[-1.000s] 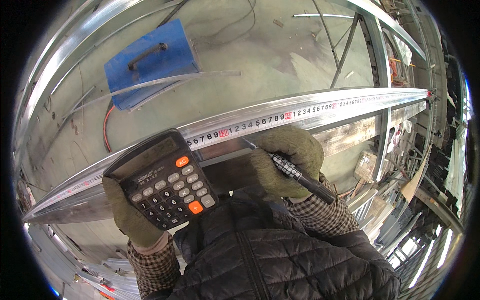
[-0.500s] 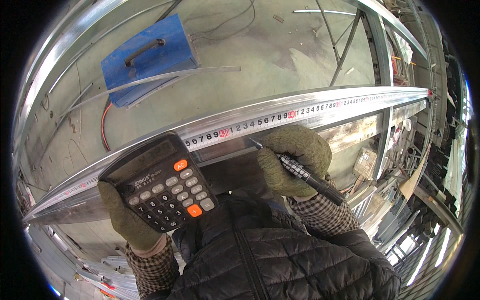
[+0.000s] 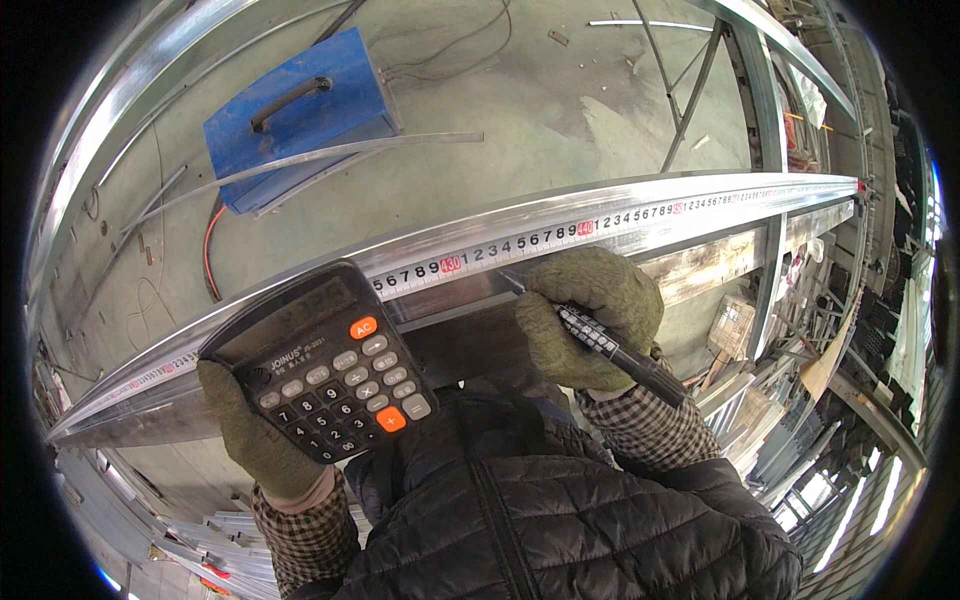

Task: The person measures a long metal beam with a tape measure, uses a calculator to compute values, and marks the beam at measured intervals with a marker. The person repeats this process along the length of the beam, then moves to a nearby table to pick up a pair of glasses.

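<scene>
My left hand, in a green knitted glove, grips a black desk calculator by its left side. Grey, black and orange keys face up, and the fingers beneath it are hidden. In the same kind of glove, my right hand is closed around a black marker pen. The pen's tip points up and left, close to the lower edge of the measuring tape. That white tape with black and red figures lies stretched along a long shiny metal profile, passing behind the calculator.
A blue metal box with a handle stands on the floor beyond the profile, a thin metal strip across its front. Cables lie behind it. Upright metal posts and a wooden beam are at right. Stacked profiles lie lower left.
Almost nothing differs. The view has shifted very slightly, and both hands keep the calculator and the marker pen in the same places.
</scene>
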The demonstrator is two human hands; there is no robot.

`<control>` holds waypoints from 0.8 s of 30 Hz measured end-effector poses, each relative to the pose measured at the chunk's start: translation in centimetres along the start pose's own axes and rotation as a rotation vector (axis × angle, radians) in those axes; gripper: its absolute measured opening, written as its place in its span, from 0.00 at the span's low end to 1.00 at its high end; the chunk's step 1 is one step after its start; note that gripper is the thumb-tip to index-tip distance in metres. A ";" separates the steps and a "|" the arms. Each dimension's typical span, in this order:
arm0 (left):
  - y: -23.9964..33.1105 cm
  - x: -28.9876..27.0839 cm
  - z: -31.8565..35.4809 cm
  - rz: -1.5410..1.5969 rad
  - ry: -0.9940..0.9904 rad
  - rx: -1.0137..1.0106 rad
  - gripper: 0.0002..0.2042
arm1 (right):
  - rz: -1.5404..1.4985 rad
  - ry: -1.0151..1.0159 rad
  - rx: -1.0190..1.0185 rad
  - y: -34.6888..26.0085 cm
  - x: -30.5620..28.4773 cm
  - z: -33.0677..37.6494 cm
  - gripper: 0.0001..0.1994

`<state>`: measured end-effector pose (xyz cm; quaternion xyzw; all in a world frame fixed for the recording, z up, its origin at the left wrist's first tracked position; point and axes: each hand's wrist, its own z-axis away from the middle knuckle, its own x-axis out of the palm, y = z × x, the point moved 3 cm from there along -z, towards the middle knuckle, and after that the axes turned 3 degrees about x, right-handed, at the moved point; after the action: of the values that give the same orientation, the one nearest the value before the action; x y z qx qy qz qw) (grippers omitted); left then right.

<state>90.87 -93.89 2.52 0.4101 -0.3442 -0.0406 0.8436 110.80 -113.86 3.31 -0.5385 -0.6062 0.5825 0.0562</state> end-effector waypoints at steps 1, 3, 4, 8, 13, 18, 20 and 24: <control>0.0 0.0 0.0 -0.002 0.005 0.001 0.29 | -0.008 0.016 0.025 0.0 0.1 0.0 0.12; 0.0 -0.1 0.0 -0.018 0.016 0.006 0.29 | -0.003 0.017 0.052 0.1 0.2 0.0 0.12; -0.1 -0.2 0.0 -0.011 0.012 -0.017 0.30 | 0.011 0.001 0.054 0.1 0.2 0.1 0.12; 0.1 -1.0 0.0 -0.141 0.075 0.024 0.31 | 0.025 -0.028 0.020 0.4 -0.1 0.5 0.11; 0.4 -0.7 -0.2 -0.167 0.006 0.019 0.31 | -0.370 -0.008 0.207 1.6 -1.0 1.5 0.08; 0.4 0.8 0.2 0.042 -0.079 -0.043 0.31 | -0.526 0.070 0.280 1.1 -1.2 1.7 0.07; 0.8 1.6 0.3 0.108 -0.141 -0.062 0.30 | -0.633 0.030 0.317 0.2 -1.4 1.7 0.11; 1.4 3.0 0.5 0.215 -0.196 -0.096 0.31 | -0.536 -0.004 0.086 -3.5 -2.0 2.1 0.17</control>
<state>92.57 -94.34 5.38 0.3243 -0.4645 -0.0065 0.8240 108.11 -115.68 6.46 -0.3549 -0.7020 0.5731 0.2298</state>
